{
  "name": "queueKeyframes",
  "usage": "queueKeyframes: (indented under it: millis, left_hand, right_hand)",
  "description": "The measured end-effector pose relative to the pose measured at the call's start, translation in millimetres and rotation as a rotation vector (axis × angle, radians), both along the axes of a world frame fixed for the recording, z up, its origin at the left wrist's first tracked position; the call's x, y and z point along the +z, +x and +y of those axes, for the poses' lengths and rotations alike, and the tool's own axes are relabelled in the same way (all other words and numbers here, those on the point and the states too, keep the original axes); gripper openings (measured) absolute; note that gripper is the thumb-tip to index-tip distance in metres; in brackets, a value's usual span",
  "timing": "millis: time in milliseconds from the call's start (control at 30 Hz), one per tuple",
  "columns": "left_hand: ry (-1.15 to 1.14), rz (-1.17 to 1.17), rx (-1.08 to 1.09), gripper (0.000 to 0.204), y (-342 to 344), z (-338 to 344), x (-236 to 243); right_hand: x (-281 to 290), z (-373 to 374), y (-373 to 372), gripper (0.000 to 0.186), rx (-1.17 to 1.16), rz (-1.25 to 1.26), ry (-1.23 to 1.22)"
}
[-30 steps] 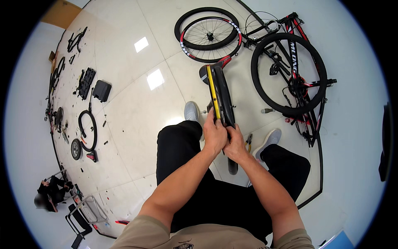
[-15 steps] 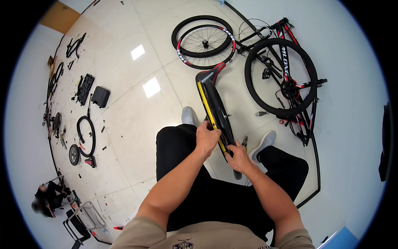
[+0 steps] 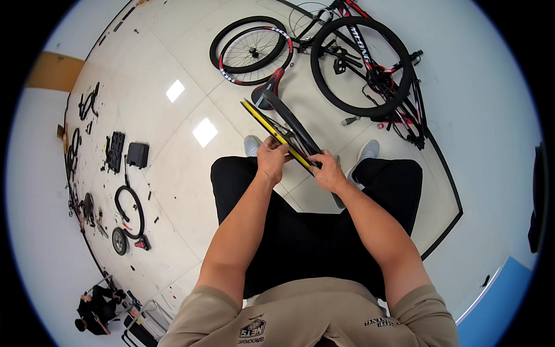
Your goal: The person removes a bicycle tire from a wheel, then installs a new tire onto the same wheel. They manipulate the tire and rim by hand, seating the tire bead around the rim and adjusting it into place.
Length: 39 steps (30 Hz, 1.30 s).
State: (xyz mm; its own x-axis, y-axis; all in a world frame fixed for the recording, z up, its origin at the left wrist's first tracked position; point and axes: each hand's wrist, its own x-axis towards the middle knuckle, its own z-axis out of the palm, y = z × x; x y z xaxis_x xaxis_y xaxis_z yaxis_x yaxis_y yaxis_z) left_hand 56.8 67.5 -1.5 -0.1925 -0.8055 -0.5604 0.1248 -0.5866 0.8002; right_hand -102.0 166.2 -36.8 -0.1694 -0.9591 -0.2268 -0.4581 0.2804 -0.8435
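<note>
Between my knees a bicycle wheel stands nearly edge-on, its rim [image 3: 263,120] lined with a yellow rim strip. Its spokes show on the far side. A black tyre [image 3: 292,124] runs beside the rim, apart from it along the far stretch. My left hand [image 3: 272,159] pinches the rim's left edge, thumb on the yellow strip. On the near right, my right hand [image 3: 328,172] is closed on the rim and tyre where they come together; its fingertips are partly hidden. A black and red saddle [image 3: 260,97] lies just beyond the wheel.
A second wheel and loose tyre [image 3: 224,43] lie ahead; a red and black bicycle frame with a wheel [image 3: 315,63] lies ahead right. Off left are an open tool case [image 3: 115,151], a dark box [image 3: 137,154], a small tyre [image 3: 141,217] and a seated person [image 3: 95,306].
The view has shifted and the wheel has turned, opening a wider gap between rim and tyre. Both my hands stay on the wheel, closer together at the rim.
</note>
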Motion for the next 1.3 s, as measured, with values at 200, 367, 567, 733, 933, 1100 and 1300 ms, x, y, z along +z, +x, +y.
queueKeyframes:
  millis: [200, 367, 567, 733, 933, 1100, 1300]
  left_hand:
    - [-0.056, 0.081, 0.116, 0.036, 1, -14, -9]
    - [0.019, 0.053, 0.212, 0.039, 13, -13, 4]
    - [0.049, 0.082, 0.211, 0.023, 9, -14, 1]
    - [0.095, 0.102, 0.245, 0.023, 9, -19, 5]
    - [0.122, 0.090, 0.264, 0.024, 11, -22, 9]
    - [0.131, 0.124, 0.240, 0.024, 3, -22, 11]
    - [0.130, 0.126, 0.222, 0.024, -3, -24, 7]
  right_hand:
    - [-11, 0, -22, 0.027, -0.165, -0.033, -0.114]
    - [16, -20, -22, 0.027, -0.259, 0.098, -0.133]
    - [33, -88, -55, 0.064, -0.236, 0.224, -0.362]
    - [78, -161, -100, 0.068, -0.327, 0.151, -0.368]
    - [119, -204, -169, 0.061, -0.240, 0.190, -0.516]
    - [116, -230, -260, 0.056, -0.366, 0.621, -0.356]
    - [58, -183, -270, 0.036, -0.505, 0.512, -0.414]
